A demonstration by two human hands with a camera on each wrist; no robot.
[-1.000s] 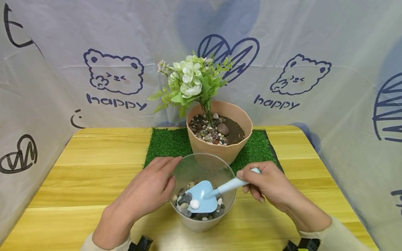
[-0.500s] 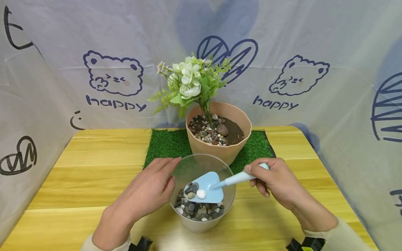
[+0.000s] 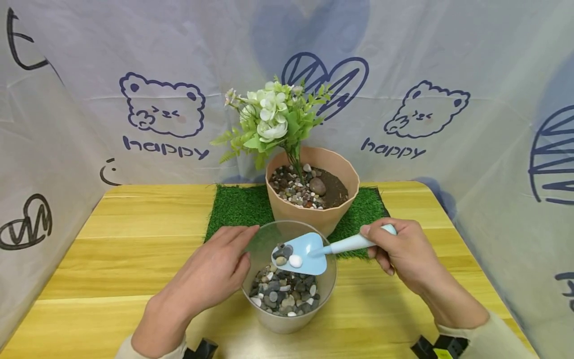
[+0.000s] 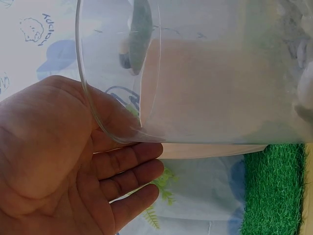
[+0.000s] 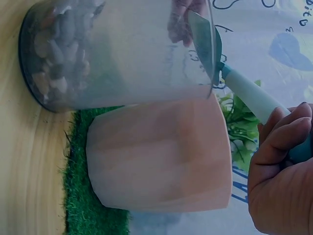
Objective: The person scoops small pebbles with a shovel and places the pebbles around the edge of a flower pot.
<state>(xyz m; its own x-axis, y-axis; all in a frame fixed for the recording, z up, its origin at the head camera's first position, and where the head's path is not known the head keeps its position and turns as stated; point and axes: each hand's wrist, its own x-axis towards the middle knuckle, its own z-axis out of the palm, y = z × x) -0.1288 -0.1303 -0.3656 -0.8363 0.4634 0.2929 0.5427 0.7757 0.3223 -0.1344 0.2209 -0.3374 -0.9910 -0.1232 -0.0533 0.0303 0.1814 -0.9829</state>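
My right hand (image 3: 401, 249) grips the handle of a light blue garden trowel (image 3: 309, 254). The trowel's blade lies tilted over the mouth of a clear plastic container (image 3: 264, 311), bearing a white pebble (image 3: 295, 261) and a few dark and tan ones. More pebbles (image 3: 282, 294) cover the container's bottom, below the blade. My left hand (image 3: 202, 274) rests against the container's left rim, its fingers (image 4: 132, 176) nearly straight in the left wrist view. In the right wrist view, the trowel's neck (image 5: 225, 71) crosses the container's rim.
Behind the container stands a peach flowerpot (image 3: 314, 214) with soil, pebbles and white flowers (image 3: 271, 112). It sits on a green artificial turf mat (image 3: 242, 207) on the wooden table (image 3: 134, 249). A printed curtain (image 3: 251, 30) hangs at the back and sides.
My right hand has lifted the trowel from the pebbles and moved it up and to the right, with pebbles on its blade. My left hand has stayed at the rim.
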